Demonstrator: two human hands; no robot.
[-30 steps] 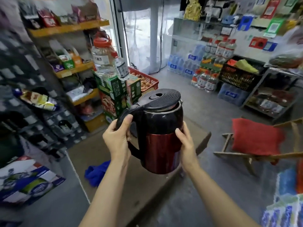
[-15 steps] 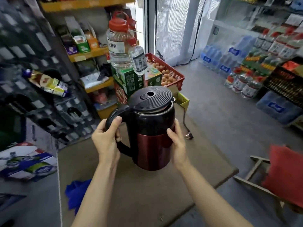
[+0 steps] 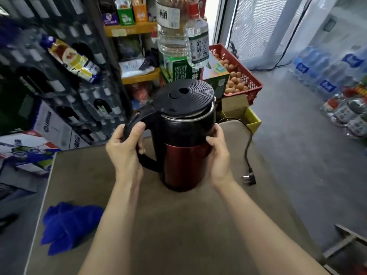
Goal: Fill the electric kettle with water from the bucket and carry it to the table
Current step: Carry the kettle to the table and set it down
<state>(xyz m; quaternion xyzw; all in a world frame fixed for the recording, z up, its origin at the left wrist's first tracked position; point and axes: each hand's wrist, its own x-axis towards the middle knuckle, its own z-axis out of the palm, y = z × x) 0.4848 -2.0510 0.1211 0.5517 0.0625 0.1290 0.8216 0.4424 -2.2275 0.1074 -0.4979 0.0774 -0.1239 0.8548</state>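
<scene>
Dark red and black electric kettle is in both my hands, upright, over the brown worktop; can't tell if its base touches the surface or sits just above it. My left hand has its grip clenched round the black handle, thumb on top near the lid end, fingers curled thru the loop. My right hand grips the opposite side of the body, palm flat against it at the line where black meets red. Ribbed black lid sits a bit tilted w/ a gap at the rim on the side away from the handle. Black power cord lies on the worktop just right of the kettle, plug near the worktop edge. Blue cloth lies crumpled at the left edge, well apart from the kettle. Behind the worktop: red crate of eggs, big clear bottles on green boxes, shelves w/ packets
</scene>
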